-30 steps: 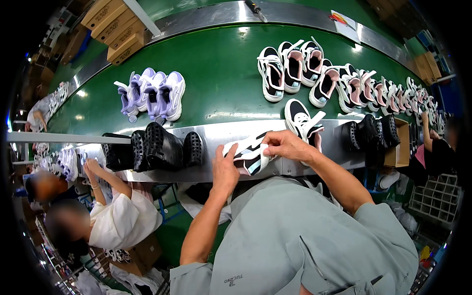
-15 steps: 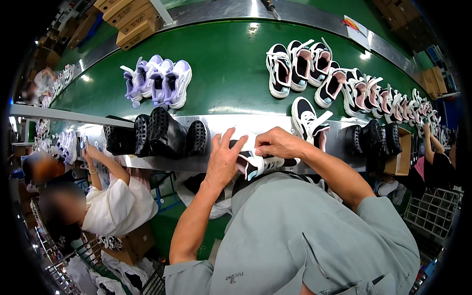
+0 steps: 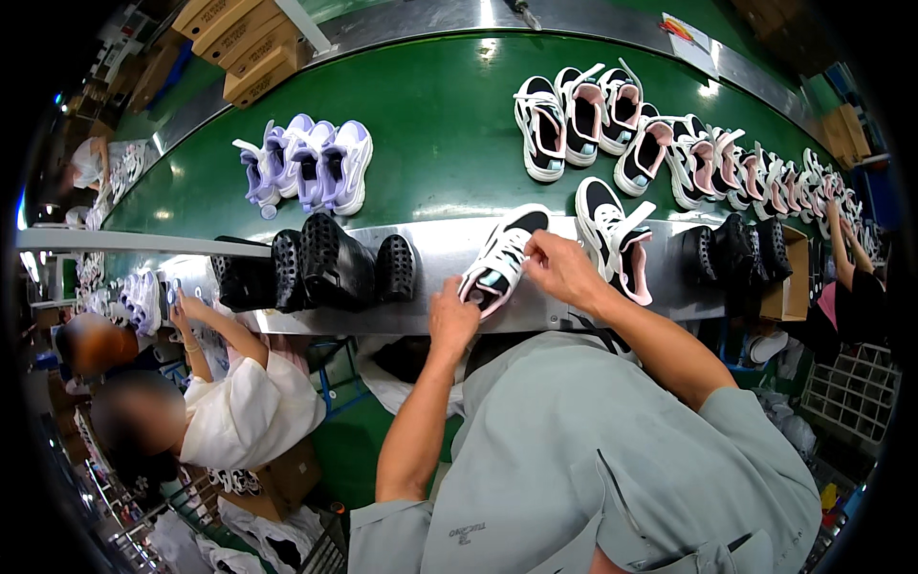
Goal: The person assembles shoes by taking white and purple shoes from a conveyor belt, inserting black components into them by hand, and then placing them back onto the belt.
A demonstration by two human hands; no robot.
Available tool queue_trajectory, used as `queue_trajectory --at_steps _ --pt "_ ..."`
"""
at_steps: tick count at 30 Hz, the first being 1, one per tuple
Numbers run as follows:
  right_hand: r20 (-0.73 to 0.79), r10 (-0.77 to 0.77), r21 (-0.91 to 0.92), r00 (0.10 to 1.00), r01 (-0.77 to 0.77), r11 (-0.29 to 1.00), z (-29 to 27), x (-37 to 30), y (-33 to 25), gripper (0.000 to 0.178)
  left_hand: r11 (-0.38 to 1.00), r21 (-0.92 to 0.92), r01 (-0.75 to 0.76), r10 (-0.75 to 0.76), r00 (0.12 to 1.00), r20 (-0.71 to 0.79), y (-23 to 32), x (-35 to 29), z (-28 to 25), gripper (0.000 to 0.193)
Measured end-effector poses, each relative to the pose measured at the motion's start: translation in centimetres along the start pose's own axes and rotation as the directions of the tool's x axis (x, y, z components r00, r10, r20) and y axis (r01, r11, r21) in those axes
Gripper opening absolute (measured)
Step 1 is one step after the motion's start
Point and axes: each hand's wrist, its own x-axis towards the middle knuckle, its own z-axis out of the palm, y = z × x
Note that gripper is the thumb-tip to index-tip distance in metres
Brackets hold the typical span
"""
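**Slip at the heel and a bumped neighbour judged the main risks**

A black-and-white shoe (image 3: 504,253) is held between the 2 hands, over the metal near strip of the desk (image 3: 440,253), its toe pointed away and its heel toward the left hand (image 3: 452,311). Should the heel hold be loosened, the shoe could be tipped toward the near edge, since it is judged to be steadied mainly from that end. If the laces (image 3: 502,256) were caught by the right hand (image 3: 564,268), the upper could be tugged askew. Just beside the right hand, on its outer side, 1 matching shoe (image 3: 601,225) is placed; it could be knocked if the right wrist were swung outward. Black studded footwear (image 3: 330,263) is set to the left of the left hand, apart from it, so contact there is judged less likely.

The left forearm is raised steeply, and the left fingers are folded round the heel with little opening. The right forearm is angled inward from the lower right; its thumb and fingertips are bunched nearly closed at the shoe's right side. Whether anything is pinched there cannot be told.
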Motion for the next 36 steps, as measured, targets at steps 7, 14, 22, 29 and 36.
queue_trajectory --at_steps 7,14,22,29,36 --pt "0.13 0.321 -0.182 0.938 -0.296 0.938 4.4 -1.9 0.8 0.045 0.988 0.152 0.035 -0.029 0.999 -0.043 4.8 -1.1 -0.7 0.043" --pt "0.033 0.253 -0.037 0.967 -0.251 0.967 5.3 -2.5 2.2 0.033 0.424 0.364 -0.829 0.896 0.442 -0.038 5.1 0.8 -0.6 0.02" --pt "0.127 0.197 0.103 0.972 -0.211 0.972 4.2 -3.6 2.9 0.032 0.26 0.366 -0.894 0.891 0.368 0.265 5.2 1.9 -1.1 0.014" --pt "-0.738 0.102 -0.297 0.667 -0.457 0.838 -7.2 -10.5 10.5 0.03 0.554 0.132 -0.822 0.824 0.564 0.054 9.9 -2.2 1.6 0.03" --pt "-0.449 0.487 0.08 0.749 -0.51 0.857 -3.2 -8.2 7.5 0.055 0.823 0.067 -0.564 0.54 0.814 0.216 13.3 2.7 10.4 0.038"
